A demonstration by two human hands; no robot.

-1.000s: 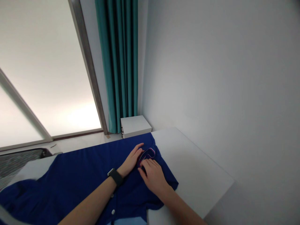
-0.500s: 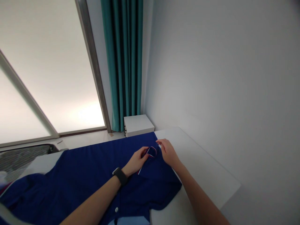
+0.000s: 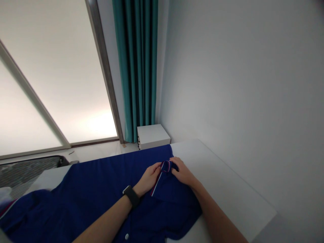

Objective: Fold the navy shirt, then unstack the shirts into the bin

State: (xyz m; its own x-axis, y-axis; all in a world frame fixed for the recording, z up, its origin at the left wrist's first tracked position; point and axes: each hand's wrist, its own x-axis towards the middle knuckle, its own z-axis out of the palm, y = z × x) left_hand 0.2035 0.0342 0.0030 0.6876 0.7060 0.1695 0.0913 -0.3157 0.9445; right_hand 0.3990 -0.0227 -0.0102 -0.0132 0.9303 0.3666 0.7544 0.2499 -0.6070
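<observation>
A navy blue shirt point(image 3: 101, 189) lies spread over the white table, with a white button showing near the bottom of the view. Its collar point(image 3: 166, 166) has white and dark red trim and stands up in a small loop. My left hand point(image 3: 149, 177), with a dark watch on the wrist, pinches the left side of the collar. On the opposite side, my right hand point(image 3: 183, 172) has its thumb and fingers closed around the collar's edge. Parts of the collar are hidden under the fingers.
The white table point(image 3: 227, 182) reaches the wall on the right. Beyond its far edge stand a small white cabinet point(image 3: 154, 134) and a teal curtain point(image 3: 138, 67). A dark open case point(image 3: 27, 172) with grey striped contents sits at the left, by frosted sliding doors point(image 3: 63, 84).
My right hand has come down and left onto the collar and closed on it; before, it was raised beside it. My left hand still holds the collar. The view has shifted slightly.
</observation>
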